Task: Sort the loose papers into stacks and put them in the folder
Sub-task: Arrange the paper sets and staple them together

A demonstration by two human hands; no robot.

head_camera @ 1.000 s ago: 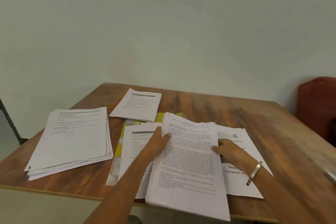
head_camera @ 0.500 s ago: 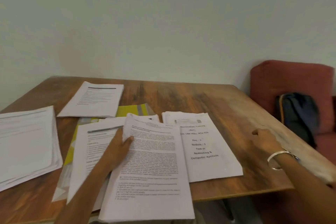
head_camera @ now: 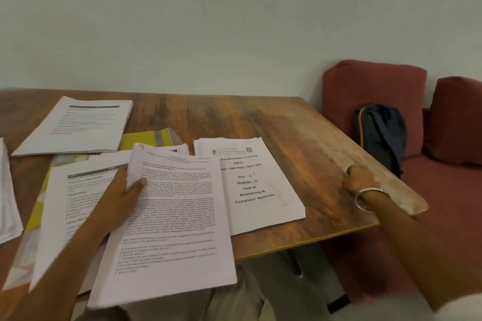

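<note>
We are sitting at a wooden surface (head_camera: 300, 138) with papers spread over it. Our left hand (head_camera: 122, 190) is gripping a thick stack of printed question pages (head_camera: 172, 229) at its left edge – the thumb is lying on the top page and the fingers are going under it. This stack is hanging partly over the near edge of the surface and is overlapping the booklet titled "Test of Reasoning & Computer Aptitude" (head_camera: 258, 185), which is lying flat just to its right. Under our left forearm another stack with dark headings (head_camera: 70, 206) is resting on the yellow folder (head_camera: 146, 138); the folder is showing between the papers. Farther back on the left one more stack (head_camera: 78, 125) is lying alone, and the edge of a further pile (head_camera: 7, 198) is visible at the far left.

Our right hand (head_camera: 361, 180), with a metal bangle (head_camera: 370, 198) on the wrist, is resting near the right edge of the surface with fingers curled – we cannot tell if it is holding something. Beyond the surface a dark backpack (head_camera: 380, 135) is leaning on a red sofa (head_camera: 378, 86).
</note>
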